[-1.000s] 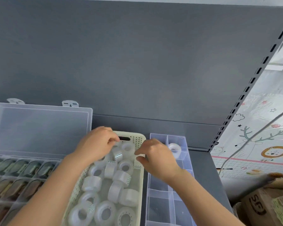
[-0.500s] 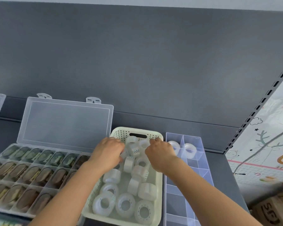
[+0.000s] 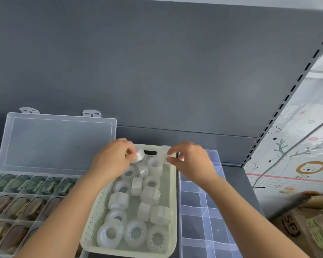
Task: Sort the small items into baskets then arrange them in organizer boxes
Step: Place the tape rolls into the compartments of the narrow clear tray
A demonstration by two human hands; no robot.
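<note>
While both hands hovered over the far end of the basket (image 3: 172,211), the sound move was to carry each roll across to the organizer box (image 3: 199,216) just beside it and seat it flat in a free compartment (its far cells were hidden behind the wrist). The left hand (image 3: 113,161) curled thumb and fingers round a tape roll (image 3: 139,155), wrist bent down. The right hand (image 3: 193,163), palm down, pinched a second roll (image 3: 164,153) between thumb and forefinger. Other loose rolls (image 3: 134,232) lay in the basket.
</note>
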